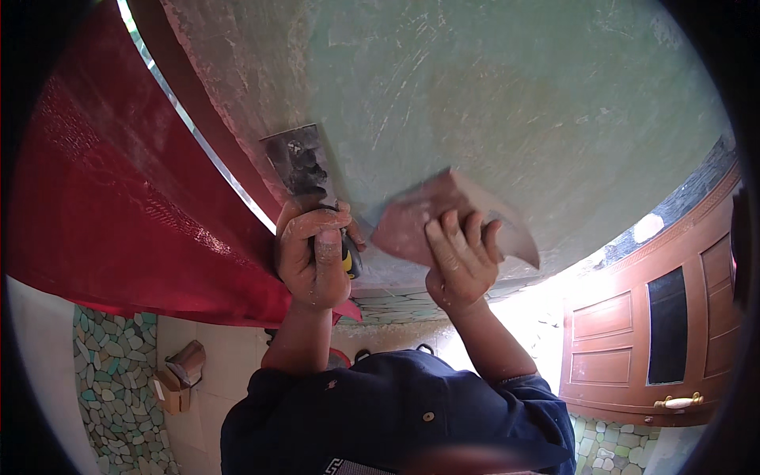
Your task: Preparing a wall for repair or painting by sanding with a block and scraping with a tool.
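Observation:
A pale green wall [514, 103] with scratches and worn, whitish patches fills the upper middle. My left hand [313, 265], dusted with white, is closed around the dark and yellow handle of a putty knife [301, 158]. The knife's broad, smudged blade points up near the wall's left edge. To its right, my right hand [463, 261] presses a bent sheet of sandpaper [416, 218] against the wall with its fingers. The sheet is reddish brown, and its right corner curls away. Part of the knife handle is hidden by my fingers.
A red curtain [134, 182] hangs close along the left side. At the right, a brown panelled door [603, 348] stands beside a bright opening. On the tiled floor at lower left sits a small cardboard box [172, 393], next to a strip of green pebbles [119, 380].

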A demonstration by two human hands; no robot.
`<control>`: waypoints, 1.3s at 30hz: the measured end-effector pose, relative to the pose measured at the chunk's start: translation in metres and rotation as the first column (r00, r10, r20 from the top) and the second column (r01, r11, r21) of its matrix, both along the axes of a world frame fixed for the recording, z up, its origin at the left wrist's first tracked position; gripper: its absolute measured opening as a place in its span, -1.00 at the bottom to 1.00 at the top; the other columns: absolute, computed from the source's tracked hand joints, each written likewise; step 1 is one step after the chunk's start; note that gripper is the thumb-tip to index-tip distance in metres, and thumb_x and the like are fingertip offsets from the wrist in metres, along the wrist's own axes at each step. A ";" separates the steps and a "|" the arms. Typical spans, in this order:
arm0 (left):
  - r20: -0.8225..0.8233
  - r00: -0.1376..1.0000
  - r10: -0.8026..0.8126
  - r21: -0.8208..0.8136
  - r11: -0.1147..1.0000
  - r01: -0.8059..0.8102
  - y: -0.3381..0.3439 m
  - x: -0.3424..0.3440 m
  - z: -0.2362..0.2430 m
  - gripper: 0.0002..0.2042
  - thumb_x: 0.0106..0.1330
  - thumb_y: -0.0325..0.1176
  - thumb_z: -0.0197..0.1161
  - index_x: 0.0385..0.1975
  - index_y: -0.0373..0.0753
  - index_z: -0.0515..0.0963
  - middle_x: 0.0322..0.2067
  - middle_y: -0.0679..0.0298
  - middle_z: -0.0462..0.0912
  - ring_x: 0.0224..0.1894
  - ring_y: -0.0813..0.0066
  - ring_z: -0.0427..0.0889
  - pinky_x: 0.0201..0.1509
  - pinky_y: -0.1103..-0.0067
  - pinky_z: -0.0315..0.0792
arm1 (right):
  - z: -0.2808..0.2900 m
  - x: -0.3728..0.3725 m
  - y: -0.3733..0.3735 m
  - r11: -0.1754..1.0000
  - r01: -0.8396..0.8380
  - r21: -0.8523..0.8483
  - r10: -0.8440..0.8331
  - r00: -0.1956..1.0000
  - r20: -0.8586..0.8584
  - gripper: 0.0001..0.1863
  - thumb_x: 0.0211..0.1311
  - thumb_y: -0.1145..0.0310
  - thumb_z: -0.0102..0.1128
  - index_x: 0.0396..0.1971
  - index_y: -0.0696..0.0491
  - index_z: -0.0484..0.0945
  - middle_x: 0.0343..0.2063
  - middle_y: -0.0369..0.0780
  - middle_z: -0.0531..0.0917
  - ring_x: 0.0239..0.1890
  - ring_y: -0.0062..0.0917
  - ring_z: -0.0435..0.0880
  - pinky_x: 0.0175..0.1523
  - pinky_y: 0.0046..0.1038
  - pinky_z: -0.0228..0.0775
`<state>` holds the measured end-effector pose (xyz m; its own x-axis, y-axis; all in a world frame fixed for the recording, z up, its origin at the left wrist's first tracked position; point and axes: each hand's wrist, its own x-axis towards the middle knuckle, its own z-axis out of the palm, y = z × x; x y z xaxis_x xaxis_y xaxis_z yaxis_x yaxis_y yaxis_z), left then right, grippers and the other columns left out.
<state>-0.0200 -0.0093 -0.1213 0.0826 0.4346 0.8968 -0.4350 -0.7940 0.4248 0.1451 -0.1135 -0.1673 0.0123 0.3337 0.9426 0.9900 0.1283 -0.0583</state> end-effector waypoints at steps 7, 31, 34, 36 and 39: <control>0.022 1.000 -0.010 -0.059 0.998 0.011 -0.003 -0.004 -0.001 -0.86 0.46 -0.47 0.02 -0.20 -0.39 0.50 -0.26 0.07 0.45 -0.55 0.46 0.56 -0.56 0.59 0.48 | 0.160 0.013 0.028 0.956 0.021 0.293 -0.039 0.998 0.056 -0.38 -0.15 0.63 -0.03 0.02 0.02 0.68 0.03 -0.09 0.68 0.23 -0.08 0.53 0.40 -0.03 0.09; 0.021 0.999 -0.041 -0.035 0.998 0.042 -0.002 -0.001 0.000 -0.86 0.44 -0.48 0.00 -0.21 -0.39 0.50 -0.25 0.05 0.46 -0.55 0.46 0.57 -0.54 0.58 0.49 | -0.075 0.000 -0.006 0.998 -0.052 -0.022 0.052 0.999 -0.005 -0.67 0.03 0.55 0.12 -0.19 0.10 0.73 -0.16 -0.09 0.72 -0.09 -0.01 0.65 0.40 -0.01 0.09; 0.023 0.999 -0.046 -0.033 0.998 0.046 -0.001 -0.001 -0.001 -0.86 0.45 -0.48 0.00 -0.20 -0.39 0.50 -0.25 0.05 0.47 -0.54 0.47 0.57 -0.53 0.58 0.49 | -0.068 0.002 -0.005 0.996 -0.069 -0.052 0.068 0.998 -0.016 -0.66 0.03 0.56 0.11 -0.18 0.07 0.73 -0.15 -0.13 0.73 -0.08 -0.02 0.65 0.41 -0.05 0.06; 0.025 0.999 -0.048 -0.035 0.998 0.049 0.000 -0.002 -0.001 -0.85 0.45 -0.47 0.00 -0.20 -0.39 0.49 -0.25 0.06 0.47 -0.54 0.47 0.57 -0.53 0.58 0.49 | -0.052 0.002 -0.003 0.999 -0.035 -0.010 0.036 0.999 0.013 -0.60 0.01 0.61 0.05 -0.15 0.08 0.72 -0.14 -0.07 0.72 -0.04 0.03 0.65 0.41 -0.03 0.06; 0.005 0.999 -0.046 -0.008 0.999 0.046 0.001 -0.004 -0.001 -0.85 0.45 -0.46 0.01 -0.20 -0.40 0.49 -0.25 0.06 0.47 -0.53 0.47 0.57 -0.53 0.58 0.49 | 0.003 0.002 0.003 0.999 0.006 0.039 -0.008 1.000 0.029 -0.57 -0.01 0.63 0.03 -0.11 0.12 0.70 -0.13 0.00 0.70 -0.02 0.08 0.63 0.41 -0.04 0.04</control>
<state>-0.0242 -0.0085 -0.1225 0.0980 0.4379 0.8937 -0.4727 -0.7698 0.4289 0.1470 -0.1106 -0.1645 -0.0136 0.2963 0.9550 0.9921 0.1230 -0.0240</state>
